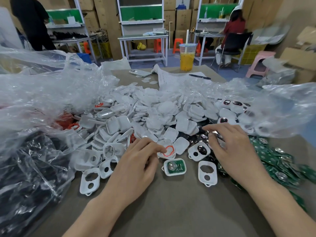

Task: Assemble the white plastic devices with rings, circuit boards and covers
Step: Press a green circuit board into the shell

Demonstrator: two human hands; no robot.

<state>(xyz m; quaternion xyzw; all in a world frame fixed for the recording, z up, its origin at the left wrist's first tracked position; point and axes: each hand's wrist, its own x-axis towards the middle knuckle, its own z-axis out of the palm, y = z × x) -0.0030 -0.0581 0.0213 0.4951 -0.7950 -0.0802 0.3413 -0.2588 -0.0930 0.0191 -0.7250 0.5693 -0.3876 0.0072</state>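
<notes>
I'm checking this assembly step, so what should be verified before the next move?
1. The orange ring lies inside the white plastic shell: ok.
2. Ring fully seated: cannot tell.
3. The left hand grips that shell: ok.
4. The right hand holds a part from the pile of dark shiny discs: cannot tell.
5. The pile of green circuit boards lies beside the right hand: ok.

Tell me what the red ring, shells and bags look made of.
Red ring: probably soft rubber or silicone, thin, bent out of round. Shells: white moulded plastic, smooth, faintly glossy. Bags: clear thin plastic film, crinkled, shiny.
</notes>
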